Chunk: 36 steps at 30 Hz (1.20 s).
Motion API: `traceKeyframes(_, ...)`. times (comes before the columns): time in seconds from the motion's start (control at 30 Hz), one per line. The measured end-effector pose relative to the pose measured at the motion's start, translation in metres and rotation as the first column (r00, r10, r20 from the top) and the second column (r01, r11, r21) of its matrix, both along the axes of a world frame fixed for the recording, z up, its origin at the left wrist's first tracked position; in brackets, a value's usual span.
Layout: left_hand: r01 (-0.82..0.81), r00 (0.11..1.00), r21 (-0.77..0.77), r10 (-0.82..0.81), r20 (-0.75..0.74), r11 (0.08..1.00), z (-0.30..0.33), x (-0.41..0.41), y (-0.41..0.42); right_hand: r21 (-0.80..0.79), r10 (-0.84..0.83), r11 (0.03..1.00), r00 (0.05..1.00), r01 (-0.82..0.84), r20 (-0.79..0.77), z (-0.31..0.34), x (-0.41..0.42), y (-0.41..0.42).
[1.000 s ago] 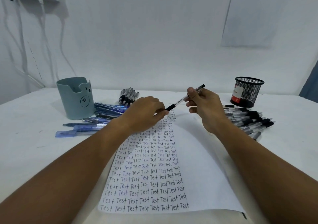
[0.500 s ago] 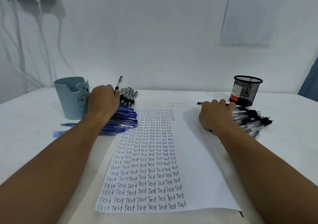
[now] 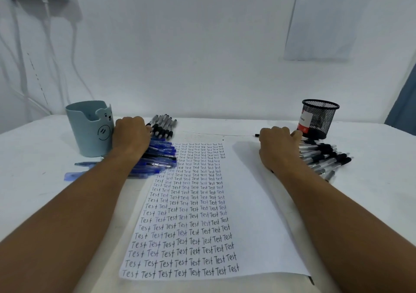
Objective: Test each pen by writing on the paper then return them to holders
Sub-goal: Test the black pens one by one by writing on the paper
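— What is your left hand doing?

— My left hand (image 3: 130,135) lies knuckles up on the blue pens (image 3: 157,157), near the worktop's (image 3: 33,191) far left. The fingers are curled down among the pens; whether they grip one I cannot tell. Just left of it, touching or nearly so, stands the pale blue holder (image 3: 91,128) with a bear face. Past my fingertips a row of black-grip pens (image 3: 163,126) lies side by side toward the far edge.

— And in the middle?

— The paper (image 3: 247,202) runs from the near edge back between my forearms. Its left half is filled with rows of "Test"; the right half is bare. The blue pens overlap its far left corner.

— The right hand?

— My right hand (image 3: 278,148) is down at the paper's far right corner, fingers bent over the heap of clear pens with black caps (image 3: 324,157). A dark pen tip sticks out left of my knuckles; a grip isn't visible. Behind that heap stands the black mesh holder (image 3: 319,118), upright, toward the far right.
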<state>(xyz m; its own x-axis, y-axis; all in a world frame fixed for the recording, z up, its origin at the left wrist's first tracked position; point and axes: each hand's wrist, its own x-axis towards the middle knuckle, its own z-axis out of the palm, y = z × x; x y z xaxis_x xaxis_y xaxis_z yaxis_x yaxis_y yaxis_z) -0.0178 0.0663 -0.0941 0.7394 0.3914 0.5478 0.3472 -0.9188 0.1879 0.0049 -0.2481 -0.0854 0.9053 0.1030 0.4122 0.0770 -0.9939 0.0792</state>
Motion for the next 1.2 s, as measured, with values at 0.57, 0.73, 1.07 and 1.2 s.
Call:
traceKeyframes(0.57,-0.004,0.989,0.05,0.011,-0.144,0.999,0.001,0.001,-0.002,0.094,0.51,0.86,0.849,-0.502,-0.138,0.001,-0.007,0.029)
traceKeyframes(0.73,-0.005,0.987,0.012,0.007,-0.158,1.0,0.002,-0.001,-0.003,0.033,0.362,0.931,0.914,-0.363,-0.184,0.0,-0.001,0.016)
traceKeyframes(1.07,0.022,0.991,-0.056,-0.029,-0.128,0.998,0.001,-0.001,-0.002,0.097,0.406,0.914,0.902,-0.395,-0.146,-0.006,0.001,0.018)
traceKeyframes(1.2,0.031,0.995,-0.102,-0.041,-0.091,0.994,0.001,0.0,0.001,0.112,0.422,0.905,0.897,-0.409,-0.133,-0.007,0.001,0.019)
